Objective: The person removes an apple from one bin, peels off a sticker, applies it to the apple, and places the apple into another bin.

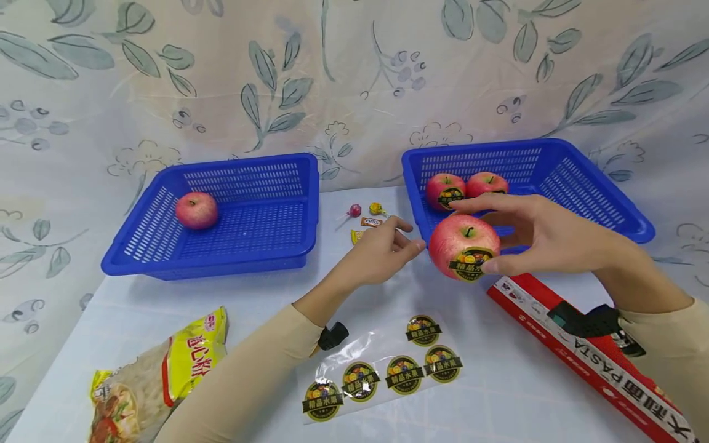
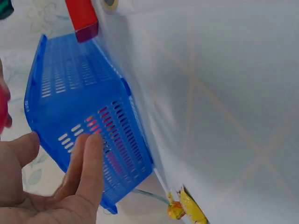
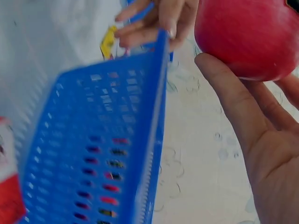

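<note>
My right hand grips a red apple between thumb and fingers, in front of the right blue basket. A round black-and-gold sticker is on the apple's side facing me. Two more apples lie in that basket; a like sticker shows on the nearer one. My left hand holds nothing, its fingers loosely bent beside the basket's left end. In the left wrist view, its fingers overlap the slotted basket wall. The right wrist view shows the held apple above the basket rim.
A left blue basket holds one apple. Lollipops and wrapped candies lie between the baskets. A clear sheet with several stickers is in front, a yellow food bag at left, a red pasta box at right.
</note>
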`<state>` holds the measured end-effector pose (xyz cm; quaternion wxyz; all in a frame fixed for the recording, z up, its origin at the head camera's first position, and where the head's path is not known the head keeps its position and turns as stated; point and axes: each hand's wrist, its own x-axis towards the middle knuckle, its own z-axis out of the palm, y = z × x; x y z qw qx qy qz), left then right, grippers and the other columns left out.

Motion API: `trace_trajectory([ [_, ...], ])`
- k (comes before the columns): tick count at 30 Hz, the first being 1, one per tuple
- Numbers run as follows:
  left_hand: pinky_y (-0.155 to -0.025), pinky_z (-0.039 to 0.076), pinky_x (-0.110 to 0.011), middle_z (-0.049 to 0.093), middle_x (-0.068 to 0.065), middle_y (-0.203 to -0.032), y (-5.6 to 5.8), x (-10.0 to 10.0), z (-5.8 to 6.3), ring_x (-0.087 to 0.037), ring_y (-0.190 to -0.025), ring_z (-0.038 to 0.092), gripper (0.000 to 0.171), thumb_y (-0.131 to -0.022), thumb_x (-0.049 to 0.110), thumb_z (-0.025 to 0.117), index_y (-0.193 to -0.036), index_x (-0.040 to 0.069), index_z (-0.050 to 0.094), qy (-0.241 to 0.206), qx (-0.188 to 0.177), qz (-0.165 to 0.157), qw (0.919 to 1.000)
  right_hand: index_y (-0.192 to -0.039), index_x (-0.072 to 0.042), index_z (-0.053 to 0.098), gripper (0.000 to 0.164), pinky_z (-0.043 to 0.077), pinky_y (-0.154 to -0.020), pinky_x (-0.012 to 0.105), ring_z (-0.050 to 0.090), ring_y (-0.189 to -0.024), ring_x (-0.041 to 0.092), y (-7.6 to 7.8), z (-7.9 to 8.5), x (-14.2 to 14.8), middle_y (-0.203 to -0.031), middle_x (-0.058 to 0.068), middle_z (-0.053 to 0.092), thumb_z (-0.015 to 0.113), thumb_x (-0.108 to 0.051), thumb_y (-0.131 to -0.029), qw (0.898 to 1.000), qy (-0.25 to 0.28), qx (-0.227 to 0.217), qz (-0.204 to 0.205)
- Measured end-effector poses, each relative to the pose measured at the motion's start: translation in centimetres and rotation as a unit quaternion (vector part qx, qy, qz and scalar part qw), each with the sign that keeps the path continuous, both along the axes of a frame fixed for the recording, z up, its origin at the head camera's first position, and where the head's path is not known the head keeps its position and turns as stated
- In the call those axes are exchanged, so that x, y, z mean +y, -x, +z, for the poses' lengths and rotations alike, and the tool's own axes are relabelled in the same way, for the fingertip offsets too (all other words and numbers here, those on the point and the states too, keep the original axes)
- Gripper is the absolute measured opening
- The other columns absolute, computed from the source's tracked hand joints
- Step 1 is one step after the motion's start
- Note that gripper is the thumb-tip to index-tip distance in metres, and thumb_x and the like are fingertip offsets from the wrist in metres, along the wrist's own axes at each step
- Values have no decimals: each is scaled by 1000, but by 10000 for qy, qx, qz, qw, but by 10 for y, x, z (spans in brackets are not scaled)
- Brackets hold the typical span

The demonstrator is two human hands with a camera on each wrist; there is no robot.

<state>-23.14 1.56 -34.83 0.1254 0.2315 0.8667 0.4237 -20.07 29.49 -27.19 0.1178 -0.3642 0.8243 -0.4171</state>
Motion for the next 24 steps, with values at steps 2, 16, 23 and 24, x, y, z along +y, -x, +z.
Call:
trace_trajectory([
  [2, -79, 58, -27, 74, -3, -113, 0, 1, 0, -14, -100, 70, 55, -103, 36, 62, -145, 6, 44, -167, 112, 24, 9998, -152, -19, 50, 82, 60, -86, 28, 66, -119, 11, 8, 4, 3, -146, 6, 49, 83, 4, -81, 10000, -3, 78, -15],
  [16, -97, 55, -39, 72, -2, -116, 1, 10, 3, -13, -109, 68, 37, -103, 26, 65, -138, 14, 63, -335, 663, -241, 9969, -144, -9, 54, 65, 60, -82, 24, 69, -110, 8, 80, 10, 23, -137, 4, 58, 78, 3, -85, 9982, -200, 211, -531],
  [23, -94, 53, -26, 70, 1, -120, 1, 10, 4, -9, -108, 66, 38, -102, 26, 66, -138, 14, 64, -401, 535, -227, 9975, -151, -13, 48, 68, 57, -88, 22, 62, -126, 20, 112, 6, 33, -146, 5, 55, 75, -3, -90, 9968, -524, -216, -568],
  [24, -94, 53, -26, 70, 2, -120, 1, 10, 4, -9, -108, 66, 38, -102, 26, 67, -138, 14, 64, -421, 507, -218, 9976, -153, -13, 47, 69, 56, -89, 23, 60, -130, 27, 116, 5, 33, -149, 6, 52, 75, -4, -91, 9964, -565, -335, -539],
])
